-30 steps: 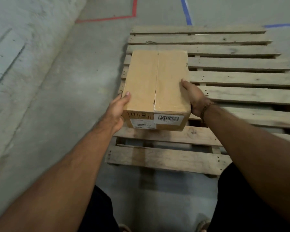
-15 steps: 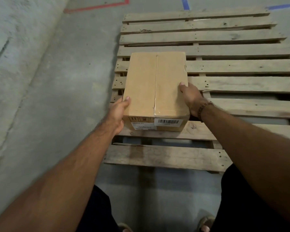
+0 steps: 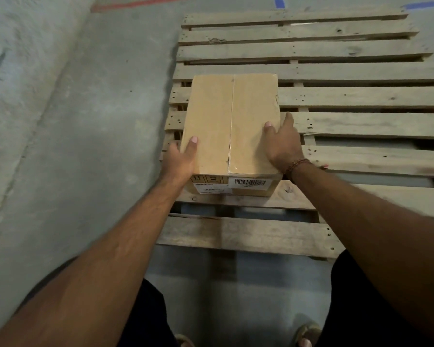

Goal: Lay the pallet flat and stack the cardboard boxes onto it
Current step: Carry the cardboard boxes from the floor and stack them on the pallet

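Note:
A wooden pallet [image 3: 361,96] lies flat on the concrete floor. One taped cardboard box [image 3: 231,121] with a barcode label on its near face sits on the pallet's near left corner. My left hand [image 3: 181,159] holds the box's left side, thumb on top near the edge. My right hand [image 3: 283,144] holds the right side, thumb on the lid and fingers down along the side. Both arms reach forward from the bottom of the view.
A concrete wall [image 3: 23,96] runs along the left. Red tape [image 3: 140,3] and blue tape [image 3: 278,1] mark the floor beyond the pallet. My feet in sandals [image 3: 306,334] stand just short of the pallet's near edge.
The box has come down from above the pallet onto its near left boards. My hands have stayed on its two sides, and the right thumb now lies further onto the lid.

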Demonstrator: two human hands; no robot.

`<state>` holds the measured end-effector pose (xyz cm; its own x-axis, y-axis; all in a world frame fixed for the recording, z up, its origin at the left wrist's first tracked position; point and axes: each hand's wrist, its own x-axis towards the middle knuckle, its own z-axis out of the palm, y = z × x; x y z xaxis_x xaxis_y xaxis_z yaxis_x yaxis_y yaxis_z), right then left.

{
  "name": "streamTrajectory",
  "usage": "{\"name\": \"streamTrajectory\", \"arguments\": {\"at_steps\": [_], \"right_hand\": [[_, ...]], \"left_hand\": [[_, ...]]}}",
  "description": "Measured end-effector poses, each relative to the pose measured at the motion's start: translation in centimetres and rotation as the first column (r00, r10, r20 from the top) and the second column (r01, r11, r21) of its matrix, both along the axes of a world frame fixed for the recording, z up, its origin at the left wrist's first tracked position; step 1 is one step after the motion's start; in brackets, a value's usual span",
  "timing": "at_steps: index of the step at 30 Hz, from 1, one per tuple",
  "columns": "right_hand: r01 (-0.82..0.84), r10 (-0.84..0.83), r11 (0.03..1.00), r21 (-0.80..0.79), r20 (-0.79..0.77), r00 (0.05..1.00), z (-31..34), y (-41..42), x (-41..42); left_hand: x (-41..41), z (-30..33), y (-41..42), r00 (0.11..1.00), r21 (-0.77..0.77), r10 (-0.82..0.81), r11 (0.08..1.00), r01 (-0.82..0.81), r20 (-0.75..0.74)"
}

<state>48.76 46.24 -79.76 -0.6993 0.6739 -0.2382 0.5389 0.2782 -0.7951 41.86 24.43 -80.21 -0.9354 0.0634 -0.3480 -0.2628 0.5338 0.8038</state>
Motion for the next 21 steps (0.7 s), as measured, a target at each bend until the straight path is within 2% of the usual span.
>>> {"name": "streamTrajectory", "arguments": {"at_steps": [1, 3, 4, 6, 10, 12, 14, 16, 18, 21], "right_hand": [[-0.006, -0.002, 0.983, 0.183, 0.04, 0.999, 0.4, -0.3, 0.0], [-0.061, -0.005, 0.868, 0.492, 0.13, 0.991, 1.3, -0.8, -0.1], [-0.107, 0.01, 0.819, 0.564, 0.172, 0.985, 1.7, -0.9, -0.1], [-0.189, 0.053, 0.768, 0.611, 0.234, 0.971, 2.1, -0.9, -0.2], [-0.352, 0.145, 0.708, 0.612, 0.362, 0.921, 3.3, -0.3, -0.6], [-0.478, 0.248, 0.702, 0.528, 0.447, 0.859, 5.2, 0.4, -0.1], [-0.635, 0.389, 0.692, 0.343, 0.564, 0.728, 8.5, 1.3, 1.7], [-0.701, 0.512, 0.695, 0.163, 0.573, 0.64, 13.6, 1.8, 3.3], [-0.628, 0.524, 0.772, 0.094, 0.463, 0.715, 20.5, 2.6, 4.8], [-0.569, 0.499, 0.818, 0.086, 0.387, 0.775, 31.0, 4.8, 7.6]], "left_hand": [[0.0, 0.1, 0.1, 0.991, -0.14, 0.007, 0.99, -0.026, -0.137], [0.2, 0.3, 0.4, 0.903, -0.389, -0.102, 0.918, -0.076, -0.417], [0.4, 0.5, 0.6, 0.839, -0.468, -0.212, 0.882, -0.056, -0.5], [0.6, 0.6, 1.1, 0.75, -0.527, -0.38, 0.848, 0.05, -0.541], [0.8, 1.2, 1.4, 0.768, -0.53, -0.4, 0.843, 0.093, -0.501], [1.8, 2.5, 1.5, 0.754, -0.607, -0.483, 0.782, 0.141, -0.446], [2.3, 5.6, 2.0, 0.788, -0.712, -0.56, 0.66, 0.239, -0.255], [2.5, 10.5, 2.8, 0.846, -0.742, -0.533, 0.579, 0.338, -0.031], [2.8, 16.1, 4.4, 0.846, -0.675, -0.529, 0.599, 0.43, 0.069], [5.1, 24.7, 7.9, 0.823, -0.59, -0.563, 0.642, 0.49, 0.07]]}}
